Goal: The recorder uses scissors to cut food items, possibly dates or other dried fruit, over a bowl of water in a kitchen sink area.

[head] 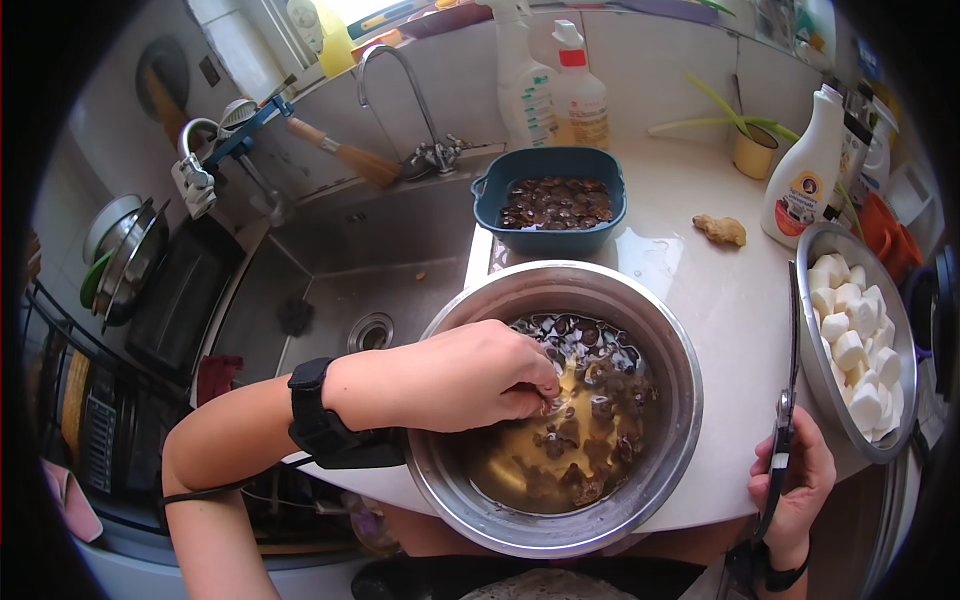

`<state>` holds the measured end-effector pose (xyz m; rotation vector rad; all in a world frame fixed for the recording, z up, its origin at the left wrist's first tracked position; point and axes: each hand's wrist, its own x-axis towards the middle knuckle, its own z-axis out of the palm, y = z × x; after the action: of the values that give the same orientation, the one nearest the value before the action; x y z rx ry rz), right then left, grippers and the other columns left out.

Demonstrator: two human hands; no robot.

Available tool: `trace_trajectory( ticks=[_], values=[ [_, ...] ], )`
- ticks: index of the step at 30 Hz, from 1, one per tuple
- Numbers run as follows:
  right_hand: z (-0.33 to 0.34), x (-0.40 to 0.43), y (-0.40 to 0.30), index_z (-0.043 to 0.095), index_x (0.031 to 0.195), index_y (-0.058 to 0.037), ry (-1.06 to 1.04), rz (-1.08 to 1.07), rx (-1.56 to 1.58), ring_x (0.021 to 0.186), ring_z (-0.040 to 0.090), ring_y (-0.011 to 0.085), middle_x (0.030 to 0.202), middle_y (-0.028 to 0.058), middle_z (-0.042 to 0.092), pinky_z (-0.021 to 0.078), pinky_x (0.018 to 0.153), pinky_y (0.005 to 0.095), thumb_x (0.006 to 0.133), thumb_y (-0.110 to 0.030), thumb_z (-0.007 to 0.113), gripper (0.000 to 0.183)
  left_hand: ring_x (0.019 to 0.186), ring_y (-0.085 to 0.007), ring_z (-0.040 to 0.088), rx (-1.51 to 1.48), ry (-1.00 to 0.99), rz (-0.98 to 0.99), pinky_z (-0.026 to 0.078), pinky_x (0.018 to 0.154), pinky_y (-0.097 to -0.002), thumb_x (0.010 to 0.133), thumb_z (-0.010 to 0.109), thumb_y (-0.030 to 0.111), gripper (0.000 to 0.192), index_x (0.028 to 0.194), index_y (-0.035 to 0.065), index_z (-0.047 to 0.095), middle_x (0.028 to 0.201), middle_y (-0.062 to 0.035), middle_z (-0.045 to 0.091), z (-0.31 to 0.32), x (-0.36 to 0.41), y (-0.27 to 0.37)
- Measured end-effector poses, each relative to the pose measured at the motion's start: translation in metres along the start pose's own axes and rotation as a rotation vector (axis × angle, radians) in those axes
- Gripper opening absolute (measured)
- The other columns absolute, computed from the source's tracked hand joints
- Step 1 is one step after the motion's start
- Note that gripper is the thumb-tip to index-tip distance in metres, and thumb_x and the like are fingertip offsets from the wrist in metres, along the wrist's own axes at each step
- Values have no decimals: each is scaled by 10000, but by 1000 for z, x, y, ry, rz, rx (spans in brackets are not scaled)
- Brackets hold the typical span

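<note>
A wide stainless steel bowl [679,442] stands at the counter's front edge. In its amber water lie dark brown pieces [589,491] that look like soaked mushrooms. My left hand [487,375] reaches over the bowl's left rim, its bent fingertips at the water's surface. Whether they pinch a piece is hidden. To the right of the bowl, my right hand [799,472] grips kitchen scissors [784,412] by their black handles, blades pointing away from me. Behind the bowl, a blue plastic basin [551,241] contains more dark brown pieces [555,202] in liquid.
A steel basin [909,390] of white peeled root chunks [862,315] stands at right. Ginger [720,229] and a white spray bottle [802,172] are behind it. The steel sink [330,300] with a faucet [435,150] lies left. Two cleaner bottles [585,105] line the wall.
</note>
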<state>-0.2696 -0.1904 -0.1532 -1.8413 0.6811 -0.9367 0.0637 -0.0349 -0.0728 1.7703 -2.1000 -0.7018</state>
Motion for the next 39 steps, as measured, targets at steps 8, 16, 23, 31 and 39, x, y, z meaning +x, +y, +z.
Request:
trace_trajectory(
  ticks=[8, 16, 23, 31, 39],
  values=[
    [0, 1, 0, 585, 1268, 32, -2, -4, -19, 758, 629, 111, 952, 55, 612, 536, 612, 228, 709, -408, 894, 776, 688, -333, 640, 42, -75, -89, 503, 649, -386, 890, 731, 217, 207, 929, 15, 708, 738, -151, 658, -2, -1, 19],
    [0, 0, 1, 582, 1273, 32, 1, -2, 4, 761, 632, 106, 951, 51, 614, 539, 608, 223, 703, -401, 899, 783, 759, -141, 710, -478, 55, -338, 566, 703, -278, 936, 682, 127, 180, 1000, -41, 700, 788, -89, 715, -8, -11, 22],
    [-1, -1, 2, 582, 1271, 34, 7, 6, -18, 764, 635, 109, 971, 54, 616, 540, 612, 227, 688, -380, 912, 788, 708, -143, 649, -53, 155, -126, 509, 650, -266, 886, 757, 176, 189, 896, -3, 699, 853, -73, 698, -27, -16, 17],
    [0, 0, 0, 578, 1277, 36, 11, 47, -2, 776, 632, 111, 995, 55, 615, 537, 625, 232, 674, -366, 920, 801, 797, -35, 644, -394, 234, -320, 531, 655, -179, 981, 634, 120, 139, 1077, 31, 680, 887, 18, 680, -47, -2, 9],
    [1, -1, 0, 581, 1274, 29, 53, 58, -14, 732, 620, 98, 927, 41, 612, 518, 607, 219, 668, -353, 917, 792, 842, -75, 654, -148, 640, -192, 537, 721, -217, 957, 649, 76, 130, 1071, 29, 691, 947, -6, 674, -99, 32, -76]
  ],
)
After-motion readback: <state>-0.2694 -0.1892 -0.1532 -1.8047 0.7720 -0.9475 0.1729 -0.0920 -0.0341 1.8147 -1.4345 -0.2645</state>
